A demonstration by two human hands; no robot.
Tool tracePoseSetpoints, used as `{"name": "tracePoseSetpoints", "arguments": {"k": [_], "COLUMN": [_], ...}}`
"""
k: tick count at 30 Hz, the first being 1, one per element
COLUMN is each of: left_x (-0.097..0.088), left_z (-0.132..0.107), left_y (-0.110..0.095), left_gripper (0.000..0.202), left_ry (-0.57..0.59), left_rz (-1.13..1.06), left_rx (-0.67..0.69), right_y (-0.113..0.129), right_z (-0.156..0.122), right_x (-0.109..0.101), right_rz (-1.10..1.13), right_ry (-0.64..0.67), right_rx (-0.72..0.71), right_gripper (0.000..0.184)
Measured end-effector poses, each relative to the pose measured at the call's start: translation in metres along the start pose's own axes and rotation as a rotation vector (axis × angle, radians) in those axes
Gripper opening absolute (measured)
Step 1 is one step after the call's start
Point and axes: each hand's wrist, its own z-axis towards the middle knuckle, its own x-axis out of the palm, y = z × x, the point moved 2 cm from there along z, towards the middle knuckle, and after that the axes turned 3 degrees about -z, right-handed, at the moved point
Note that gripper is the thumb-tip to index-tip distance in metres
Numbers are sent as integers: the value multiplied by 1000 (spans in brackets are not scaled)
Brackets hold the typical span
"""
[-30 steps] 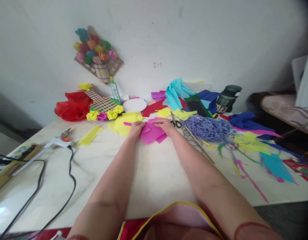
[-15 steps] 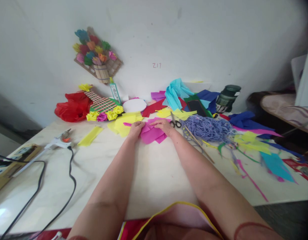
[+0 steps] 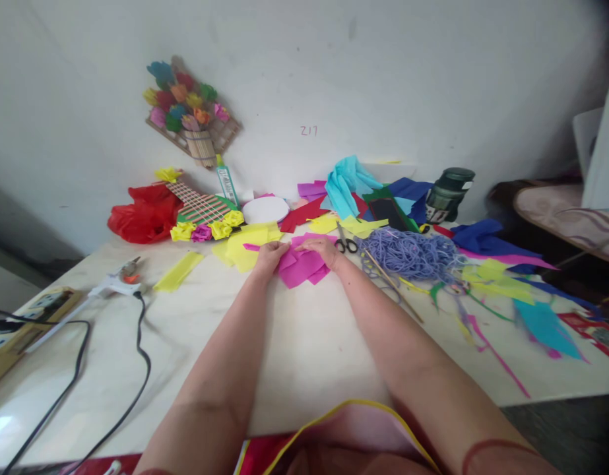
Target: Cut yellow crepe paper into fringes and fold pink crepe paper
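Magenta crepe paper sheets (image 3: 303,270) lie in a loose overlapping stack at the middle of the table, between my two hands. My left hand (image 3: 270,256) is closed on the left edge of the paper, thumb and fingers pressed together. My right hand (image 3: 324,252) bends over the upper right part, with its fingertips pinching the paper; the tips are partly hidden. A narrow magenta strip (image 3: 251,247) sticks out left of my left hand. Yellow crepe paper sheets (image 3: 242,249) lie just behind that hand. Black-handled scissors (image 3: 346,245) rest beside my right wrist.
To the right is a tangle of purple yarn (image 3: 408,254) with a thin stick (image 3: 396,287). A glue gun (image 3: 119,284) stands at left, with its cord and a power strip (image 3: 32,313). Behind are a stick-and-paper guitar (image 3: 202,206), a white disc (image 3: 266,209) and a dark jar (image 3: 451,194).
My hands have drawn slightly closer together over the magenta paper. The fingers of my right hand have curled in a little more. Other things stay in place.
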Motion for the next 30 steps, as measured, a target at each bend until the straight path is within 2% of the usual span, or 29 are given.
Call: {"name": "tracePoseSetpoints", "arguments": {"k": [7,9,16,26,30], "left_x": [1,3,5,6,7], "left_z": [-2,-3,-4,-3,-5], "left_y": [-4,-4,-6,-6,-9], "left_gripper": [31,31,32,33,33], "left_ry": [-3,12,24,-7,-29], "left_rz": [38,37,64,225,261], "left_rx": [56,60,90,98,113], "right_y": [-6,-9,-11,-6,-9], "right_z": [2,3,2,0,-1], "right_x": [2,3,2,2,0], "right_rz": [123,108,-165,-184,-131], "right_ry": [-145,-135,-117,-106,-102], "right_rx": [122,150,216,197,245], "right_gripper": [24,30,37,35,36]}}
